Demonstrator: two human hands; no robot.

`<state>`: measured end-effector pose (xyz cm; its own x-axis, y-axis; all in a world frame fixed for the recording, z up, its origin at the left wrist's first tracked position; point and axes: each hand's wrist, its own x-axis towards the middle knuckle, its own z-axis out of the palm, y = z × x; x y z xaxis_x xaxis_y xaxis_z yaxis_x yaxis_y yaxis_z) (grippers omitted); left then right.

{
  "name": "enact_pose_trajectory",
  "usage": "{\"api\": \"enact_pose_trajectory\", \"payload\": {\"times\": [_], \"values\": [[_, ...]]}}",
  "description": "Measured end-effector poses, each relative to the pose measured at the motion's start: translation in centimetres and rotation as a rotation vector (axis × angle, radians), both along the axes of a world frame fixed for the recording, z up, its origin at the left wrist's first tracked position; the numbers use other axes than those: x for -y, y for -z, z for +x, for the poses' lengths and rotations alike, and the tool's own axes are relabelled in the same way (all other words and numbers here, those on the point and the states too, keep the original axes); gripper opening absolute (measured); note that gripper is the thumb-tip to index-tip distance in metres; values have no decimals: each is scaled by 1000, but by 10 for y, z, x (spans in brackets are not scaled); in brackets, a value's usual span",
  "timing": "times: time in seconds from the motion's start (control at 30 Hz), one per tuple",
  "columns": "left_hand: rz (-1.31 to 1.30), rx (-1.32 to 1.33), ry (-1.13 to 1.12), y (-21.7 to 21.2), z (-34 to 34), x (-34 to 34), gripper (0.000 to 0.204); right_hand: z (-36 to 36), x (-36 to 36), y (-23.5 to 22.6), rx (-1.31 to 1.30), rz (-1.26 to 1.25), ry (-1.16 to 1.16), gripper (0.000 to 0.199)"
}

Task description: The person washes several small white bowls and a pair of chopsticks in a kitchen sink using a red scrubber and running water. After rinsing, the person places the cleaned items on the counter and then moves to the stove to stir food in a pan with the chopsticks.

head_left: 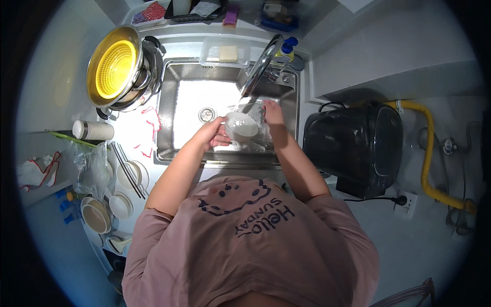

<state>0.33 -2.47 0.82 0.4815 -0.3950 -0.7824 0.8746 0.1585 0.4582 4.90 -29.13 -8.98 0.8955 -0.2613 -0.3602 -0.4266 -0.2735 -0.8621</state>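
A white bowl [241,127] is held over the steel sink [161,123], below the spout of the chrome faucet [262,64]. My left hand [210,134] grips the bowl's left side, with fingers under its rim. Water seems to come from the spout onto the bowl, and its surface glistens. My right hand [273,111] is to the right of the bowl, apart from it, with its fingers curled. Whatever those fingers hold, if anything, is hard to make out. Under and beside the bowl, a clear, shiny wet surface shows near the right hand.
Left of the sink stand a yellow colander [116,69] in a metal bowl, a red-edged cloth [148,132], chopsticks [128,169] and stacked bowls [96,215]. Behind it are a clear tray [208,52] with a pale block and a pump bottle [288,48]. A black appliance [353,146] stands right.
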Motion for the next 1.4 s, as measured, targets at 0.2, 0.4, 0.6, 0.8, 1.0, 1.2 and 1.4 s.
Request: {"api": "enact_pose_trajectory", "payload": {"times": [0.2,0.4,0.6,0.8,1.0,1.2,1.4], "values": [[-70,3,-161,21,-7,12,33,69,19,-47,226,-353,214,40],[95,284,-129,19,10,24,25,131,34,-34,234,-120,219,39],[653,951,35,26,7,13,39,148,25,-29,143,-332,167,42],[1300,1508,410,-38,-7,-4,48,137,8,-76,66,-751,30,54],[1575,1814,649,-6,-22,-46,24,64,-25,-72,495,-604,68,48],[1574,1703,768,19,-41,-62,22,-42,-53,-7,447,-464,-345,23],[1603,1628,764,32,-59,-42,18,-71,-54,-31,331,-326,-418,20]]}}
